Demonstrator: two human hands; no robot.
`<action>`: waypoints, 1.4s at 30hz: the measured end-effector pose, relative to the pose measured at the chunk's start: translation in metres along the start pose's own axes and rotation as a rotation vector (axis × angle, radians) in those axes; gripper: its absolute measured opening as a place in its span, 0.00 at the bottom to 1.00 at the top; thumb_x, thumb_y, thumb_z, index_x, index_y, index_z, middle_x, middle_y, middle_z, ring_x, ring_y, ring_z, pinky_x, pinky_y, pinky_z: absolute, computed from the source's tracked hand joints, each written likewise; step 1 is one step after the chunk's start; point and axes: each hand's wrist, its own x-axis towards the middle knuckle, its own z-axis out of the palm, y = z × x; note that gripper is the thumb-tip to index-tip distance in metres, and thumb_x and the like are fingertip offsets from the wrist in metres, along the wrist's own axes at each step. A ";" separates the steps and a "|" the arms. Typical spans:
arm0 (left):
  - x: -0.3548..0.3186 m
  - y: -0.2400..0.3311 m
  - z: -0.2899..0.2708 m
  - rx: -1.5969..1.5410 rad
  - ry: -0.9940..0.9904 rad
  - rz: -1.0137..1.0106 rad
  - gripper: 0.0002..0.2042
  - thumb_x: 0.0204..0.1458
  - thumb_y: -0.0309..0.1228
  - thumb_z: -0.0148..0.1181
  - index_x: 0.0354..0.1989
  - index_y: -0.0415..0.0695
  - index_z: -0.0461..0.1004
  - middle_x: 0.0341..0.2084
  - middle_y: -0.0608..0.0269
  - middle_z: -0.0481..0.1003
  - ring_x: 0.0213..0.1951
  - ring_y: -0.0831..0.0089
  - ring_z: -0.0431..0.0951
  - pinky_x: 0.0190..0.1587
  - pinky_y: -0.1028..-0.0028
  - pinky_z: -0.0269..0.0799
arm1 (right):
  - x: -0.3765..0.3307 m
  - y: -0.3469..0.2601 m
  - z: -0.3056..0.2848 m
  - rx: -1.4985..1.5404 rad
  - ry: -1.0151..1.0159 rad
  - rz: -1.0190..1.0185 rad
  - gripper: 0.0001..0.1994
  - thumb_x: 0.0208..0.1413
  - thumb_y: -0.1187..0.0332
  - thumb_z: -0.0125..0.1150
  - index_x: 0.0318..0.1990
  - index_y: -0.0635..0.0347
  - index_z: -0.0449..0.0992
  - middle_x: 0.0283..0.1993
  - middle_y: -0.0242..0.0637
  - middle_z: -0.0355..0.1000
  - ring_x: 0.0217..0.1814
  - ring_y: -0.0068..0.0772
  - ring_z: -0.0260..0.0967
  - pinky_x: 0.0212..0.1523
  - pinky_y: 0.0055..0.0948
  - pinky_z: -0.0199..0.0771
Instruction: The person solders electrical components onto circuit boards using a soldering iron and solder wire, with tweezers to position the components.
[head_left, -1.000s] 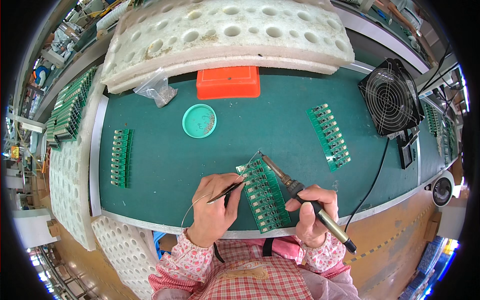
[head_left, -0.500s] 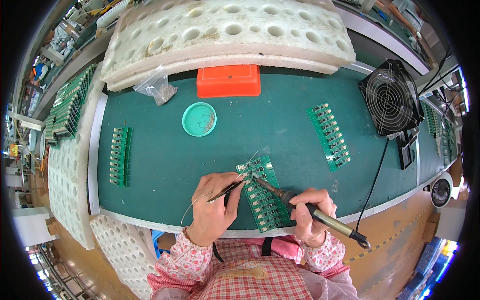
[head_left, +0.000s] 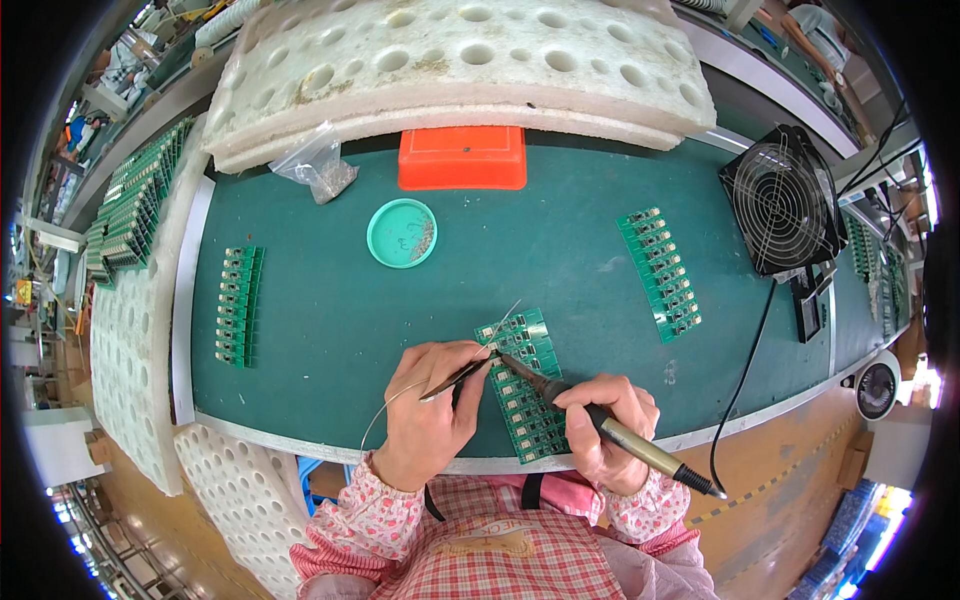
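A green circuit board panel (head_left: pixel 537 432) with rows of small components lies near the table's front edge. My left hand (head_left: pixel 425 425) is closed on dark tweezers (head_left: pixel 452 383) at the panel's left side. A thin solder wire (head_left: pixel 384 408) runs through the same hand and sticks out past its fingertips over the board. From the right, my right hand (head_left: pixel 618 428) grips a soldering iron (head_left: pixel 655 457) by its handle. Its tip meets the board's upper left part, close to the tweezers' points; whether they touch is too small to tell.
More board panels lie left (head_left: pixel 238 308) and right (head_left: pixel 661 275). A turquoise dish (head_left: pixel 373 242) with tiny parts, a plastic bag (head_left: pixel 330 180) and a red bin (head_left: pixel 462 160) lie farther back. White foam blocks (head_left: pixel 480 95) line the rear. A black fan (head_left: pixel 783 200) stands right; the iron's cord hangs nearby.
The soldering iron's tip has shifted a little left and down across the board, and my right hand moved left with it. My left hand has stayed nearly in place.
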 end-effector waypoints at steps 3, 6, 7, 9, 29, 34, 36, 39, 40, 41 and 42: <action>0.000 0.000 0.000 -0.007 0.000 -0.003 0.11 0.47 0.16 0.66 0.39 0.42 0.78 0.36 0.58 0.80 0.36 0.58 0.79 0.40 0.66 0.74 | 0.001 0.000 0.002 -0.055 -0.030 -0.129 0.06 0.47 0.77 0.65 0.34 0.61 0.76 0.22 0.34 0.74 0.15 0.32 0.66 0.19 0.30 0.69; 0.000 -0.001 0.000 -0.012 -0.002 -0.003 0.11 0.48 0.17 0.66 0.40 0.42 0.77 0.36 0.58 0.80 0.36 0.58 0.79 0.40 0.66 0.74 | 0.006 -0.009 0.001 -0.097 -0.098 -0.162 0.08 0.45 0.78 0.66 0.35 0.60 0.76 0.23 0.33 0.74 0.17 0.32 0.67 0.20 0.30 0.70; 0.000 -0.001 0.000 -0.013 -0.005 -0.003 0.12 0.48 0.17 0.66 0.40 0.42 0.77 0.36 0.57 0.80 0.37 0.58 0.79 0.40 0.65 0.74 | 0.007 -0.010 0.002 -0.092 -0.101 -0.182 0.10 0.43 0.79 0.67 0.35 0.60 0.76 0.24 0.32 0.74 0.18 0.32 0.69 0.21 0.30 0.70; 0.000 -0.001 0.000 -0.017 -0.003 -0.005 0.12 0.48 0.17 0.66 0.40 0.42 0.77 0.36 0.57 0.81 0.37 0.58 0.79 0.41 0.65 0.74 | 0.007 -0.010 0.002 -0.105 -0.108 -0.182 0.10 0.43 0.79 0.67 0.35 0.60 0.76 0.24 0.32 0.74 0.18 0.32 0.69 0.21 0.30 0.70; 0.000 0.000 0.001 -0.014 0.011 0.009 0.11 0.48 0.17 0.66 0.39 0.40 0.77 0.35 0.57 0.81 0.36 0.58 0.80 0.40 0.66 0.74 | -0.016 0.008 -0.006 -0.076 0.173 -0.095 0.03 0.48 0.74 0.64 0.31 0.60 0.76 0.18 0.32 0.72 0.14 0.29 0.65 0.17 0.28 0.66; -0.001 -0.002 0.002 0.018 0.016 0.015 0.13 0.45 0.17 0.68 0.39 0.39 0.76 0.35 0.58 0.80 0.36 0.58 0.80 0.40 0.66 0.74 | -0.016 0.011 -0.006 -0.055 0.180 -0.127 0.05 0.47 0.76 0.63 0.32 0.61 0.76 0.19 0.32 0.73 0.14 0.29 0.64 0.18 0.27 0.65; -0.002 -0.001 0.000 0.006 0.008 -0.016 0.10 0.47 0.17 0.67 0.38 0.39 0.77 0.35 0.57 0.81 0.36 0.60 0.80 0.41 0.67 0.75 | -0.016 0.010 -0.006 -0.058 0.182 -0.106 0.05 0.47 0.76 0.63 0.32 0.61 0.76 0.19 0.32 0.72 0.14 0.29 0.64 0.18 0.27 0.64; -0.003 0.003 -0.007 -0.041 0.019 -0.100 0.07 0.50 0.17 0.65 0.37 0.37 0.79 0.36 0.57 0.81 0.38 0.63 0.81 0.42 0.70 0.76 | -0.018 0.011 -0.004 -0.053 0.200 -0.084 0.05 0.46 0.76 0.63 0.32 0.61 0.76 0.19 0.31 0.71 0.14 0.28 0.63 0.18 0.27 0.64; -0.003 0.002 -0.010 -0.075 0.037 -0.153 0.06 0.51 0.17 0.65 0.36 0.37 0.79 0.36 0.57 0.81 0.38 0.65 0.81 0.43 0.71 0.76 | -0.019 0.012 -0.003 -0.043 0.217 -0.082 0.05 0.46 0.76 0.63 0.32 0.61 0.76 0.19 0.31 0.70 0.14 0.27 0.62 0.18 0.27 0.64; -0.004 -0.003 -0.016 -0.025 0.044 -0.147 0.05 0.52 0.18 0.64 0.37 0.37 0.79 0.37 0.57 0.80 0.39 0.67 0.82 0.44 0.72 0.75 | -0.019 0.012 -0.003 -0.036 0.217 -0.082 0.05 0.46 0.76 0.63 0.32 0.61 0.76 0.19 0.31 0.70 0.14 0.27 0.62 0.18 0.27 0.64; -0.004 -0.007 -0.021 -0.018 0.045 -0.148 0.05 0.52 0.18 0.64 0.37 0.37 0.79 0.37 0.57 0.80 0.39 0.67 0.82 0.44 0.72 0.75 | -0.019 0.011 -0.003 -0.041 0.223 -0.076 0.05 0.45 0.76 0.63 0.31 0.62 0.76 0.19 0.31 0.70 0.14 0.27 0.62 0.18 0.26 0.63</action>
